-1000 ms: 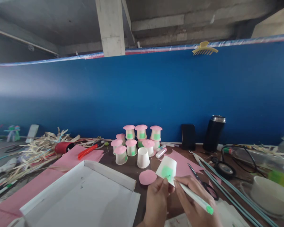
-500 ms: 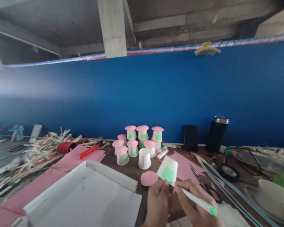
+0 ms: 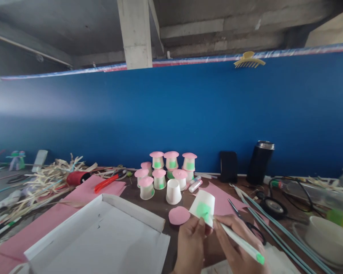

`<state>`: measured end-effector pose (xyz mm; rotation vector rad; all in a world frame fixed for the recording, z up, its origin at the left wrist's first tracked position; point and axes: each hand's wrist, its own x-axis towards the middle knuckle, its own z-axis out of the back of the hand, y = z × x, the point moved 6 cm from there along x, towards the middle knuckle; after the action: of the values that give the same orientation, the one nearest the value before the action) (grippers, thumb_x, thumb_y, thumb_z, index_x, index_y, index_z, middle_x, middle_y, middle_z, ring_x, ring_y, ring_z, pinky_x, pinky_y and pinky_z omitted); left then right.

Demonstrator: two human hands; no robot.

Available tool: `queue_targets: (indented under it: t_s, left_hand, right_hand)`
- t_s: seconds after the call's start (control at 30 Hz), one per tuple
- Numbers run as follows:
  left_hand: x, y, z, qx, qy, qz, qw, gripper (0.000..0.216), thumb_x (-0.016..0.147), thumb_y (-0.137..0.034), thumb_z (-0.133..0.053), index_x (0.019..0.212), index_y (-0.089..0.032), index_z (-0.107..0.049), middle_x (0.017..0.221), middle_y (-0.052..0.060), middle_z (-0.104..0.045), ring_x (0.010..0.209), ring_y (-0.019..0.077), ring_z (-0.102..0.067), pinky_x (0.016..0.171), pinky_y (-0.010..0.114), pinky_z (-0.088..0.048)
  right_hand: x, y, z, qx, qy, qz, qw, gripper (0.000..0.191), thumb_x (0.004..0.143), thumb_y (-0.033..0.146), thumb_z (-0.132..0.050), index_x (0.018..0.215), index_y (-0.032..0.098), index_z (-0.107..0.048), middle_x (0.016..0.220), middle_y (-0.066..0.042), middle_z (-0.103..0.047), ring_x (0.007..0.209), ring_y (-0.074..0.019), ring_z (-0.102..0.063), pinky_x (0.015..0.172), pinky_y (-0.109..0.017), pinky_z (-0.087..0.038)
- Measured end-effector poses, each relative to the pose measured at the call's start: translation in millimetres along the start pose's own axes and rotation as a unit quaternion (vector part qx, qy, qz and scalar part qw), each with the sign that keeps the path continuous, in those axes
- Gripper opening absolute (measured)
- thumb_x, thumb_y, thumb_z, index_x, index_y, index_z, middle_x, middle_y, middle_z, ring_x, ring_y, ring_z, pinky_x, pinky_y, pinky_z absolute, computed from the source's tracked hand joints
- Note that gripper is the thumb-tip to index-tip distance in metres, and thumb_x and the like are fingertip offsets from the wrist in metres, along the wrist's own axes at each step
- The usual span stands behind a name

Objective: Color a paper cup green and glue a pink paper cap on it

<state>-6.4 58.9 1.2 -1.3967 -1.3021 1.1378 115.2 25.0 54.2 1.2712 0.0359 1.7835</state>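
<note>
My left hand (image 3: 191,243) pinches the rim of a small white paper cup (image 3: 203,206) held upside down and tilted above the table. A green patch is coloured on the cup's side. My right hand (image 3: 238,245) grips a white marker with a green end (image 3: 240,243), its tip touching the green patch. A pink paper circle (image 3: 178,215) lies on the table just left of the cup. Behind it stands a plain white cup (image 3: 173,191), and a cluster of several finished cups with pink tops and green patches (image 3: 167,171).
A white open box lid (image 3: 103,236) lies at front left on pink paper sheets (image 3: 82,196). Scissors (image 3: 244,220), long grey-green sticks (image 3: 277,232), a black flask (image 3: 258,161), a black phone (image 3: 228,166), a red cutter (image 3: 105,182) and straw strips (image 3: 45,182) surround the work spot.
The cup, the hands and the marker keep nearly the same pose, with only small shifts of the marker tip on the green patch. The camera swayed slightly.
</note>
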Motion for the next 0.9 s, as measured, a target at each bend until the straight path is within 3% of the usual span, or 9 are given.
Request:
queue_targets:
  t_s: [0.13,0.27,0.43,0.63,0.73,0.9]
  left_hand:
    - [0.5,4.8,0.2,-0.002,-0.007,0.027,1.0,0.038,0.073,-0.052,-0.053,0.058,-0.018,-0.05,0.054,-0.003,-0.039,0.054,0.0114,-0.031,0.054,0.026,-0.023]
    - [0.2,3.7,-2.3,-0.045,-0.006,0.019,0.999,0.041,0.067,-0.056,-0.058,0.057,-0.017,-0.053,0.056,-0.001,-0.044,0.058,0.0133,-0.038,0.058,0.026,-0.029]
    - [-1.8,2.0,-2.3,-0.035,-0.011,0.033,0.999,0.041,0.066,-0.057,-0.06,0.056,-0.018,-0.052,0.053,-0.003,-0.041,0.053,0.0115,-0.034,0.053,0.026,-0.026]
    - [-0.8,1.4,-3.0,-0.048,0.006,0.003,0.999,0.037,0.071,-0.05,-0.058,0.061,-0.015,-0.057,0.06,0.0,-0.049,0.062,0.0139,-0.042,0.06,0.026,-0.031]
    - [-1.4,2.1,-2.8,-0.048,0.0,0.017,0.999,0.034,0.072,-0.047,-0.057,0.06,-0.015,-0.055,0.057,-0.002,-0.045,0.057,0.012,-0.037,0.058,0.026,-0.029]
    - [-2.5,0.6,-3.8,-0.055,-0.006,0.029,0.998,0.036,0.071,-0.05,-0.057,0.061,-0.016,-0.055,0.061,0.001,-0.051,0.061,0.0137,-0.043,0.057,0.026,-0.03]
  right_hand:
    - [0.6,-1.5,-4.9,0.007,0.042,-0.012,0.999,0.015,0.089,0.03,-0.049,0.088,0.021,-0.061,0.076,-0.005,-0.067,0.068,-0.0147,-0.064,0.062,-0.022,-0.051]
    - [2.6,-0.8,2.4,-0.012,-0.01,0.0,1.0,0.015,0.088,0.03,-0.051,0.091,0.02,-0.062,0.081,-0.006,-0.068,0.072,-0.0163,-0.065,0.064,-0.024,-0.052]
    - [1.3,-3.7,-1.2,0.02,0.029,-0.018,0.999,0.012,0.087,0.028,-0.052,0.09,0.021,-0.061,0.078,-0.003,-0.067,0.069,-0.014,-0.064,0.063,-0.021,-0.051]
    - [-0.6,-2.3,1.2,0.008,-0.008,-0.001,1.0,0.011,0.086,0.026,-0.054,0.094,0.021,-0.061,0.082,-0.004,-0.067,0.073,-0.0153,-0.065,0.068,-0.023,-0.051]
    - [0.9,0.3,-2.3,0.026,0.021,-0.005,0.999,0.009,0.086,0.026,-0.054,0.091,0.022,-0.061,0.077,-0.002,-0.066,0.071,-0.0144,-0.065,0.064,-0.022,-0.051]
    - [3.6,5.6,1.7,-0.001,-0.011,0.014,1.0,0.011,0.086,0.025,-0.054,0.093,0.021,-0.061,0.081,-0.003,-0.066,0.073,-0.0146,-0.065,0.067,-0.022,-0.051]
